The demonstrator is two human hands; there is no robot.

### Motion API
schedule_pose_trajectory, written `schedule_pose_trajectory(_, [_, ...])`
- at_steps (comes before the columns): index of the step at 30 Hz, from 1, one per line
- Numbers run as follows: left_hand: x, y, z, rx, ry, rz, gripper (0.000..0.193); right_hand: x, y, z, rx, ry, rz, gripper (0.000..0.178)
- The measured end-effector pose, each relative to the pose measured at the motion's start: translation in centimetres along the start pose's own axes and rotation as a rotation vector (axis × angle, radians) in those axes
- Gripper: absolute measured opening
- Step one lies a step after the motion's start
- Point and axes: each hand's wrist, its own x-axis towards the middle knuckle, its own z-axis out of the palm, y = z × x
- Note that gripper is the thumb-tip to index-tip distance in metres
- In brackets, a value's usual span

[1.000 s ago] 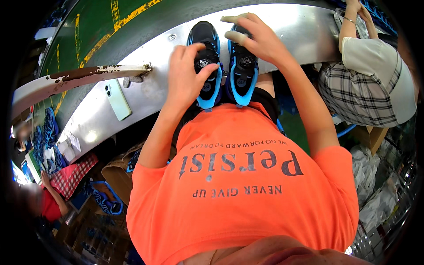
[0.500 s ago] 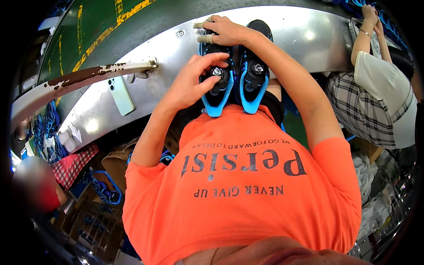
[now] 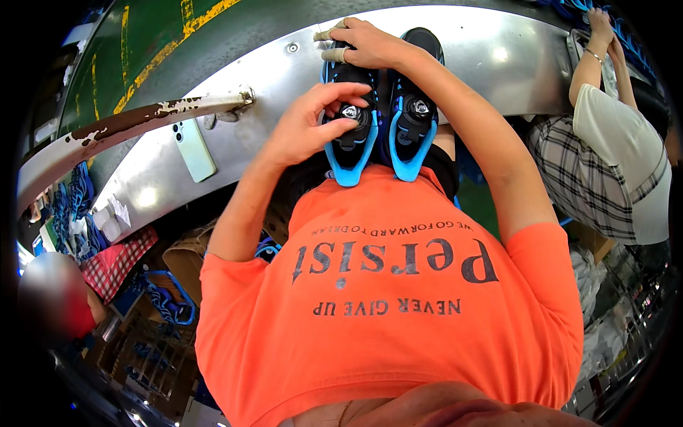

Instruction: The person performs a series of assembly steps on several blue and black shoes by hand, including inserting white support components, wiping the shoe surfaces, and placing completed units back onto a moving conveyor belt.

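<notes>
A pair of black shoes with bright blue soles and heel edging stands side by side at the bench's near edge, heels against my orange shirt. On the left shoe, the thumb and fingers of my left hand curl around the round dial on its tongue. My right hand, with tan covers on some fingertips, lies across the toe of that same shoe and grips it. The right shoe, with a similar dial, stands under my right forearm; no fingers hold it.
The metal bench curves across the front. A pale green phone lies on it at left, beside a chipped white rail. At right a co-worker in a plaid garment works close by; another person is at lower left.
Both hands keep their places on the left shoe, with only slight shifts of the left fingers at the dial. The whole view has moved a little.
</notes>
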Motion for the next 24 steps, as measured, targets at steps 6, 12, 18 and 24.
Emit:
schedule_pose_trajectory(6, [0.1, 0.4, 0.8, 0.417, 0.219, 0.178, 0.057, -0.1, 0.3, -0.2, -0.013, 0.020, 0.001, 0.044])
schedule_pose_trajectory(12, [0.8, -1.5, -1.0, -0.073, -0.149, 0.106, 0.048, 0.3, 0.2, 0.2, -0.015, 0.068, -0.048, 0.044])
schedule_pose_trajectory(18, [0.2, 0.4, -0.4, 0.296, 0.206, 0.179, 0.049, 0.8, 0.8, 0.5, 0.047, 0.039, -0.027, 0.044])
schedule_pose_trajectory(24, [-0.4, -0.7, 1.7, 0.116, 0.293, 0.038, 0.046, 1.0, 0.8, 0.9, 0.036, 0.060, -0.032, 0.042])
